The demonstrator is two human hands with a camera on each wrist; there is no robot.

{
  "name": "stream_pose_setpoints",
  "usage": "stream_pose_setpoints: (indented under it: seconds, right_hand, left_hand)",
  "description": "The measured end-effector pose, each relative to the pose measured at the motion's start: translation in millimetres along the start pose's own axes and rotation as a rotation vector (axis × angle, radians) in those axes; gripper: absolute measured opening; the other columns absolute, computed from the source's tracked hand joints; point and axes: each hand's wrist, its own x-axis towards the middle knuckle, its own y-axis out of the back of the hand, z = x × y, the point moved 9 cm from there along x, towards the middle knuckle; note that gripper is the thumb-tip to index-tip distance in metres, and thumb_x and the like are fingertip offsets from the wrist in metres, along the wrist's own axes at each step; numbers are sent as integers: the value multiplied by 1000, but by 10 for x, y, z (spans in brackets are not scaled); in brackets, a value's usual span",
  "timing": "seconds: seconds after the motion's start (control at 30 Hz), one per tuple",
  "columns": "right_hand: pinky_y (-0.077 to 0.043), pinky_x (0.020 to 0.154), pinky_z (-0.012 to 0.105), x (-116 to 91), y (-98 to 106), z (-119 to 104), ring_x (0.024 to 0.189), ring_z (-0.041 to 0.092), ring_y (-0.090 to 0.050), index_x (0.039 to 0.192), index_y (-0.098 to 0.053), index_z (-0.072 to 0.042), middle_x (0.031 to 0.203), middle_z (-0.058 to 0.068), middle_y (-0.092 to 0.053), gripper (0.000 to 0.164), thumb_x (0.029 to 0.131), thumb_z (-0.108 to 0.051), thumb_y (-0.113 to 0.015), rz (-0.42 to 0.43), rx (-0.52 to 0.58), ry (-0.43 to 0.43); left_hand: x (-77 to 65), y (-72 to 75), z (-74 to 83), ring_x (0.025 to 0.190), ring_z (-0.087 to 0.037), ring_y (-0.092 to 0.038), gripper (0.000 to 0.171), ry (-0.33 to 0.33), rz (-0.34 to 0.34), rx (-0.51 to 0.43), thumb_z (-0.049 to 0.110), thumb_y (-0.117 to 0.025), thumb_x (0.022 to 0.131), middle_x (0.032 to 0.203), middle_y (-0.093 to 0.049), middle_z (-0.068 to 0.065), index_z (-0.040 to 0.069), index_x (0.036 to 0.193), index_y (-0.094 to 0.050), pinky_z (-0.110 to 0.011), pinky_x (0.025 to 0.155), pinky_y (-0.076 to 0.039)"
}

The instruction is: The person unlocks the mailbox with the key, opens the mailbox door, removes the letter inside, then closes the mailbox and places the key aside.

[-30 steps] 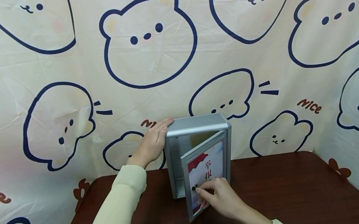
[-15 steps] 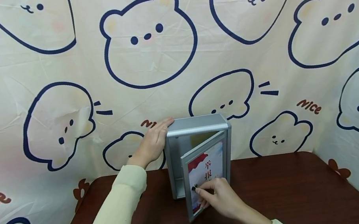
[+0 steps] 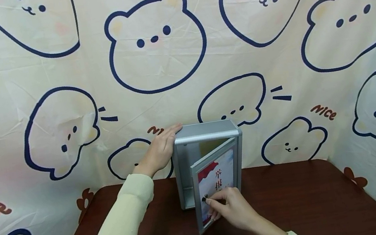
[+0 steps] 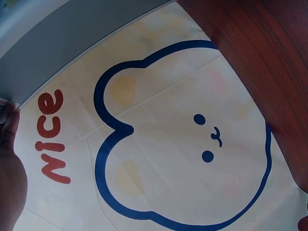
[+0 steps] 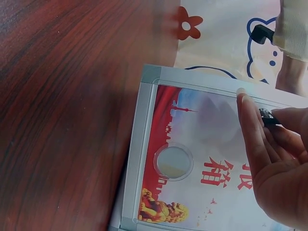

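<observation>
A silver metal box (image 3: 209, 130) stands on the table with its hinged door (image 3: 212, 168) ajar. The door's printed panel carries red characters and a round window (image 5: 173, 162). My left hand (image 3: 158, 151) rests at the box's upper left corner, fingers stretched along the top edge; the left wrist view catches only part of this hand (image 4: 10, 178) beside the box's side. With thumb and index finger, my right hand (image 3: 232, 209) pinches a small black-headed key (image 5: 271, 120) at the lock near the door's free edge. Its other fingers lie against the panel.
The dark red-brown wooden table (image 3: 286, 205) extends around the box. Behind it hangs a pale cloth (image 3: 160, 67) printed with cartoon animals, and similar cloth hangs at both sides. Part of the box's interior (image 3: 186, 168) shows left of the door.
The door's free edge and my right hand at the lock have shifted very slightly to the right. My left hand stays in place on the box.
</observation>
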Motion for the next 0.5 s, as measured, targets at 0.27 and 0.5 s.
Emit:
stream_pose_setpoints:
  seconds: [0.27, 0.5]
  right_hand:
    - [-62, 61, 34, -27, 14, 13, 63, 23, -73, 94, -78, 3, 76, 13, -74, 23, 102, -11, -62, -16, 15, -5]
    - [-61, 61, 29, -42, 25, 20, 63, 28, -73, 95, -78, 3, 77, 15, -74, 22, 102, -11, -62, -24, 30, -14]
  left_hand:
    - [-5, 1, -14, 151, -20, -34, 52, -4, 6, 2, 30, -22, 113, 161, -42, -6, 9, 155, -45, -46, 123, -28]
    - [5, 4, -6, 151, -20, -34, 52, -11, 9, -2, 29, -23, 112, 161, -42, -6, 9, 155, -45, -47, 123, -29]
